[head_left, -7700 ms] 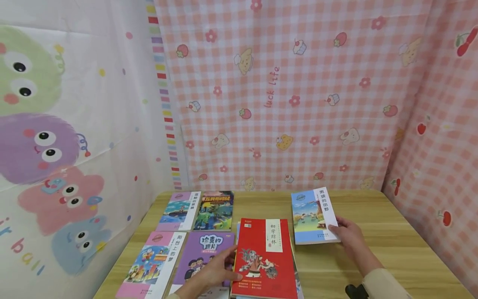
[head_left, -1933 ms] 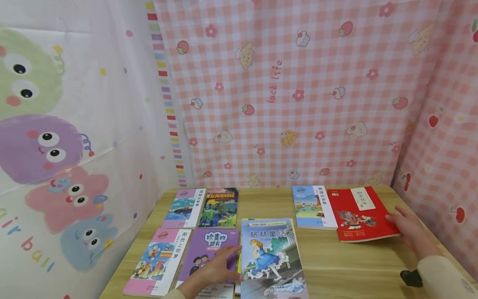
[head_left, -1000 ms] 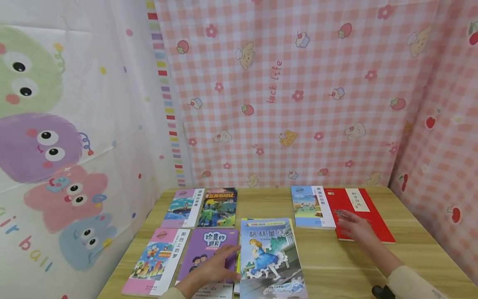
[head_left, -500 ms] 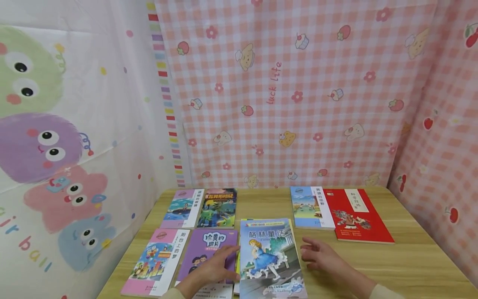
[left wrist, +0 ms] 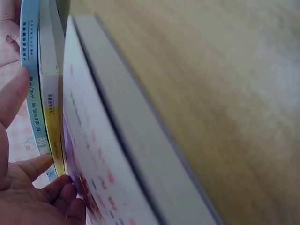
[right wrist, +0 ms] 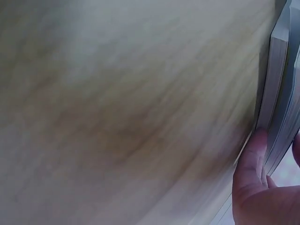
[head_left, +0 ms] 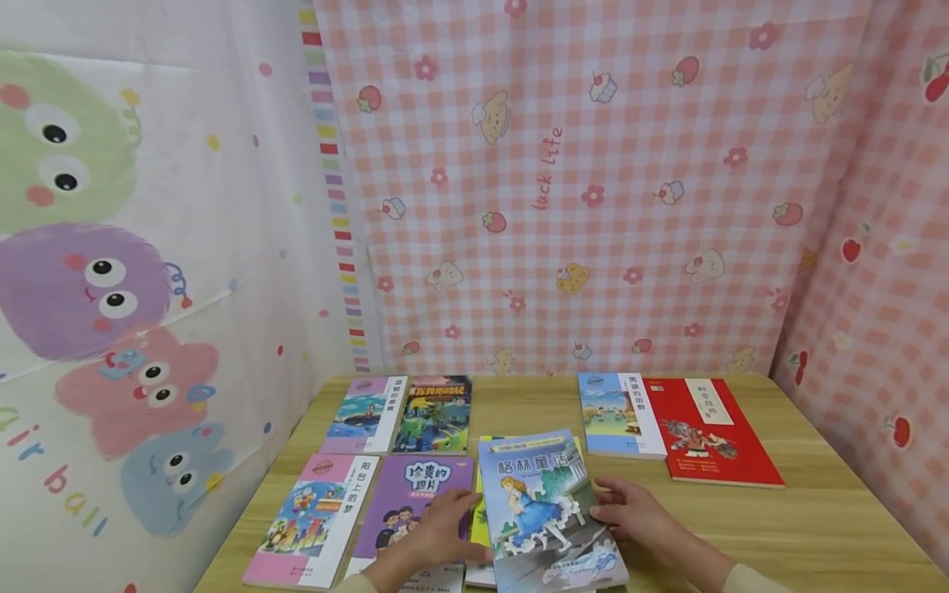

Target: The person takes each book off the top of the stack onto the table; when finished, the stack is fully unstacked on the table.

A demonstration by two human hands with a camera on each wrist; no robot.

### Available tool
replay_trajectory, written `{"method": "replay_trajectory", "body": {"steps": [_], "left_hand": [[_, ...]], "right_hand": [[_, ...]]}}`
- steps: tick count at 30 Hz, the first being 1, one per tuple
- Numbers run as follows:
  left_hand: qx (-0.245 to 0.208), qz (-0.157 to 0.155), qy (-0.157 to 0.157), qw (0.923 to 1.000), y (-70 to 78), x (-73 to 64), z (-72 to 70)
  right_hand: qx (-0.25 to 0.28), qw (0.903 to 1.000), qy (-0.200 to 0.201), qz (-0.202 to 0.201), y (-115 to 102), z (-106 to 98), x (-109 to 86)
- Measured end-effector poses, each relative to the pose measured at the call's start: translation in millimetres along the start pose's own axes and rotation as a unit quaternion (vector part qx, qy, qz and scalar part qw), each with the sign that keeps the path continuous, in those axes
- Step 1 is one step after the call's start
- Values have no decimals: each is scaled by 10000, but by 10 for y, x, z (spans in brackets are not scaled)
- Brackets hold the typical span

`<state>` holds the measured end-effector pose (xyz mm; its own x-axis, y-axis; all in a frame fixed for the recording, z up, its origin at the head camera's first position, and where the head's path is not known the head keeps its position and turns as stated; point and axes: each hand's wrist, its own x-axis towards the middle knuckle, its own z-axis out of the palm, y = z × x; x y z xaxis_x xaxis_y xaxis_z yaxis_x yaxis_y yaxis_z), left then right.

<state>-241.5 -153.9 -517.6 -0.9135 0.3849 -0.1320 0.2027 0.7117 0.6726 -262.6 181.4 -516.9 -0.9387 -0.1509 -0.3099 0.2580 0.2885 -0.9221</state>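
A pale blue book with a girl in a blue dress on its cover (head_left: 537, 502) tops a small stack, turned slightly askew. A yellow-edged book (head_left: 480, 527) shows beneath it. My right hand (head_left: 648, 523) grips the top book's right edge, thumb over the cover; in the right wrist view a finger (right wrist: 253, 157) lies against the page edges below. My left hand (head_left: 433, 539) stays at the stack's left side with fingers extended. Its fingertips touch the spines in the left wrist view, beside the purple book (head_left: 415, 494).
Back left lie a whale-picture book (head_left: 366, 412) and a dinosaur book (head_left: 433, 412); nearer is a pink-bordered book (head_left: 311, 519). Back right, a blue-and-white book (head_left: 611, 412) adjoins a red book (head_left: 715, 432). Patterned cloths (head_left: 563, 247) hang around the wooden table (head_left: 741, 527).
The red book went from the stack to beside the blue-and-white book and was let go. My right hand then returned to the stack and took hold of the top book, which has shifted and turned.
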Motion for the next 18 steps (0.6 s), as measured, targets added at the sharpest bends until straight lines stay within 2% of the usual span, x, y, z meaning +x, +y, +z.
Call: {"method": "replay_trajectory", "body": {"steps": [3, 10, 14, 18], "left_hand": [[8, -109, -20, 9999, -8, 2, 20], [-9, 45, -253, 9997, -5, -16, -7], [-28, -59, -375, 9993, 3, 6, -16], [-20, -185, -342, 9992, 30, 12, -20]], "right_hand": [[-163, 9998, 102, -65, 7, 16, 14], [-296, 9994, 113, 133, -23, -13, -41], [155, 9995, -165, 224, -20, -66, -116], [590, 9969, -474, 207, -1, -166, -201]]}}
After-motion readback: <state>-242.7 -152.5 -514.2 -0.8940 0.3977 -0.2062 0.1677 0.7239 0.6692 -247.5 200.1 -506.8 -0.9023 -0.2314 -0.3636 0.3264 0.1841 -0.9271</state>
